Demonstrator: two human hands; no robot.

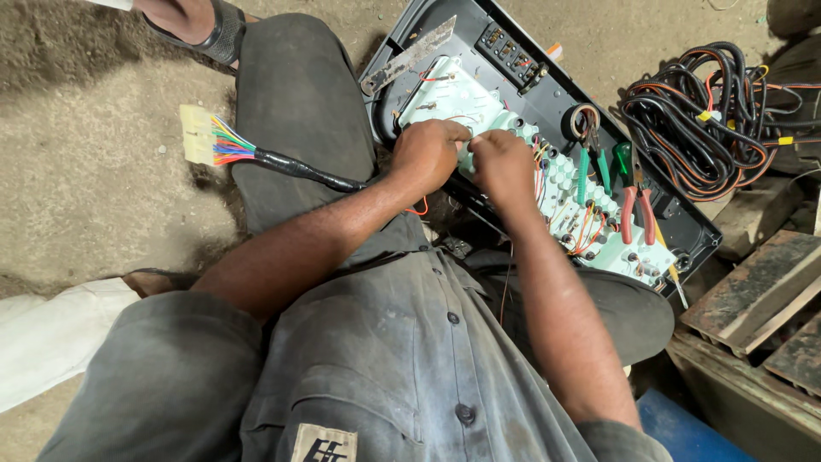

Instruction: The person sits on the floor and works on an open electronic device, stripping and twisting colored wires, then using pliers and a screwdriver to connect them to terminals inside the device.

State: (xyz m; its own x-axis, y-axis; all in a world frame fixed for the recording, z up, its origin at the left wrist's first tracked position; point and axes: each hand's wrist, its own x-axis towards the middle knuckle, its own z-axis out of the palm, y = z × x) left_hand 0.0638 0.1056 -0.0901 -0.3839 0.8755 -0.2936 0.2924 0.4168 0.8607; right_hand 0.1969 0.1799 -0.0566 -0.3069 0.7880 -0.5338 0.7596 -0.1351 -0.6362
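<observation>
Over our lap, both hands pinch at the board.
Left hand (425, 154) and right hand (503, 164) close fingertips on the thin, fragile board (453, 103); we'd hold its edges.

Pale rectangular shirt label (323, 443), bottom edge.

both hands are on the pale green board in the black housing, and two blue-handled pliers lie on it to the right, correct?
Not quite: the head view shows the pliers have red handles, not blue. The rest holds: both the left hand and right hand are on the pale green board in the black housing.
</observation>
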